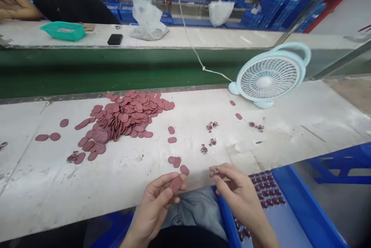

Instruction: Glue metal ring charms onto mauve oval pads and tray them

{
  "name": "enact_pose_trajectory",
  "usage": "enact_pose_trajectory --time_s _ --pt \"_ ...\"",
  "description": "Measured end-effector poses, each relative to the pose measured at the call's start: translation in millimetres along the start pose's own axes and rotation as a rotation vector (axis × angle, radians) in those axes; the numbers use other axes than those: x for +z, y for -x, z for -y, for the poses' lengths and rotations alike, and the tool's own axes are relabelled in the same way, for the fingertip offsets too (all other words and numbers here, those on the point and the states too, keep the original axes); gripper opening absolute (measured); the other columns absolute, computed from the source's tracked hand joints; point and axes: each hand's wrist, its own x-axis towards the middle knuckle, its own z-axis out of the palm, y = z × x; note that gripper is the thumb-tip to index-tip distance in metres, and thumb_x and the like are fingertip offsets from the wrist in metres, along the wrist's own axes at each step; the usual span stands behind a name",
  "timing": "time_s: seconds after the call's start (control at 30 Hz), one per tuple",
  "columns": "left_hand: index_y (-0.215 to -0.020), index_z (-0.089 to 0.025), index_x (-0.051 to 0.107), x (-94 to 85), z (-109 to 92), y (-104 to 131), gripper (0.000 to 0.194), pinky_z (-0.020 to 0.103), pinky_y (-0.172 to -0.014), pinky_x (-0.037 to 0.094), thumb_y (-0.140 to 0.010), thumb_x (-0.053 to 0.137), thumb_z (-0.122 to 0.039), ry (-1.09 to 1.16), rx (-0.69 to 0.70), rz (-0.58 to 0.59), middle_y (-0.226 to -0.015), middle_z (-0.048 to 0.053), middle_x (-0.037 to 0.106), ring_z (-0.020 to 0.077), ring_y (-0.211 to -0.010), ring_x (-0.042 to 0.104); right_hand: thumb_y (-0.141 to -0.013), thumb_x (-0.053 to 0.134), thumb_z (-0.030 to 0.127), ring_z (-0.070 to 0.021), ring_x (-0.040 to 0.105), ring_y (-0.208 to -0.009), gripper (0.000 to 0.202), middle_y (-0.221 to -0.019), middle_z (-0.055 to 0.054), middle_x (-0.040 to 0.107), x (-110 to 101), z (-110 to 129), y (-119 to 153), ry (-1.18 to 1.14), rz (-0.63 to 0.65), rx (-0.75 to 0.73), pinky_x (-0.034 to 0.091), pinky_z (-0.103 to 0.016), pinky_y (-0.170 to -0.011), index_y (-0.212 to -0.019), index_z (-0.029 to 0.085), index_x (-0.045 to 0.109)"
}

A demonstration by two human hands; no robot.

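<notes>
Dusky red oval disc (176, 184) pinched in the left hand (155, 203), small glinting piece (215, 171) in the right hand (237, 190).
The left thumb and fingers are closed on the disc over the near edge of the white worktable (116, 186); the right thumb and forefinger pinch the piece, its exact form too small to tell, the two grips apart. Just beyond the left fingertips lie a few loose discs (177, 161); farther out and leftward spreads a heap of red discs (127, 118). Beyond the right grip sit small dark clusters (213, 142), and past them, to the right, a pale-blue desk fan (266, 79). Below and right of the right hand, a blue tray (308, 205) bears rows of dark red pieces (269, 192). Farthest from both hands, a clear plastic bag (147, 17) and a teal basket (65, 33) stand on a raised ledge (191, 37).
</notes>
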Motion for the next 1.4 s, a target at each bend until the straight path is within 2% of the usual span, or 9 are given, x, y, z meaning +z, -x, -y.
enact_pose_trajectory --time_s 0.1,0.2,0.37,0.47,0.7,0.93,1.13,1.27,1.4 --pt "-0.107 -0.022 0.078 3.3 9 0 0.029 0.022 -0.066 0.055 -0.078 0.082 -0.029 -0.04 0.011 0.105 -0.114 0.012 0.077 0.0214 -0.091 0.073 -0.096 0.061 0.029 -0.0178 0.069 -0.082 0.017 -0.099 -0.005 0.068 17 11 21 -0.397 0.097 -0.008 0.06 -0.026 -0.062 -0.106 0.029 0.075" --pt "-0.11 -0.024 0.077 4.6 15 1 0.029 0.023 -0.07 0.056 -0.081 0.08 -0.026 -0.099 0.022 0.171 -0.115 0.01 0.077 0.021 -0.094 0.072 -0.093 0.064 0.025 -0.0182 0.069 -0.082 0.018 -0.097 -0.005 0.07 29 19 27 -0.52 0.163 0.01 0.06 -0.027 -0.061 -0.106 0.032 0.076" --pt "-0.113 -0.024 0.076 5.4 19 3 0.029 0.03 -0.086 0.057 -0.084 0.077 -0.021 -0.148 0.008 0.244 -0.115 0.008 0.077 0.0212 -0.097 0.073 -0.089 0.068 0.023 -0.0157 0.069 -0.068 0.014 -0.079 -0.002 0.072 36 22 27 -0.481 0.128 0.114 0.059 -0.026 -0.062 -0.1 0.026 0.076" --pt "-0.112 -0.023 0.075 6.5 20 2 0.029 0.031 -0.09 0.057 -0.084 0.076 -0.019 -0.151 -0.008 0.255 -0.113 0.009 0.078 0.0219 -0.1 0.073 -0.087 0.069 0.021 -0.0143 0.069 -0.067 0.01 -0.084 -0.002 0.075 36 23 28 -0.43 0.112 0.117 0.06 -0.024 -0.063 -0.094 0.024 0.075" --pt "-0.104 -0.021 0.072 7.5 23 -3 0.026 0.029 -0.084 0.057 -0.08 0.08 -0.017 -0.069 -0.006 0.331 -0.107 0.008 0.078 0.0182 -0.092 0.073 -0.089 0.065 0.017 -0.0143 0.071 -0.074 0.014 -0.088 -0.002 0.074 27 25 27 -0.309 0.164 0.072 0.059 -0.022 -0.065 -0.098 0.023 0.073" --pt "-0.076 -0.016 0.072 13.3 27 -1 0.008 0.034 -0.085 0.056 -0.082 0.078 -0.017 -0.084 -0.026 0.278 -0.099 0.009 0.079 0.0226 -0.094 0.073 -0.089 0.067 0.019 -0.0132 0.071 -0.073 0.009 -0.087 0.0 0.074 23 26 28 -0.264 0.189 0.131 0.059 -0.021 -0.065 -0.094 0.023 0.072" --pt "-0.077 -0.017 0.075 11.5 32 5 0.007 0.033 -0.08 0.057 -0.084 0.076 -0.018 -0.076 0.022 0.203 -0.096 0.008 0.079 0.0194 -0.084 0.073 -0.091 0.07 0.028 -0.0153 0.074 -0.074 0.008 -0.083 -0.002 0.076 28 21 27 -0.417 0.232 0.243 0.061 -0.024 -0.07 -0.095 0.021 0.072" --pt "-0.078 -0.017 0.075 10.5 33 8 0.007 0.027 -0.072 0.055 -0.085 0.074 -0.016 -0.046 0.022 0.211 -0.097 0.007 0.079 0.0149 -0.077 0.071 -0.092 0.07 0.029 -0.0155 0.074 -0.074 0.009 -0.082 -0.002 0.076 28 19 27 -0.456 0.255 0.256 0.062 -0.025 -0.071 -0.096 0.022 0.072" --pt "-0.078 -0.016 0.074 11.4 30 8 0.008 0.028 -0.075 0.055 -0.085 0.074 -0.014 -0.067 0.029 0.239 -0.099 0.008 0.079 0.0157 -0.079 0.071 -0.092 0.07 0.029 -0.0153 0.074 -0.073 0.008 -0.08 -0.002 0.076 27 19 29 -0.464 0.247 0.236 0.062 -0.026 -0.071 -0.095 0.022 0.072"
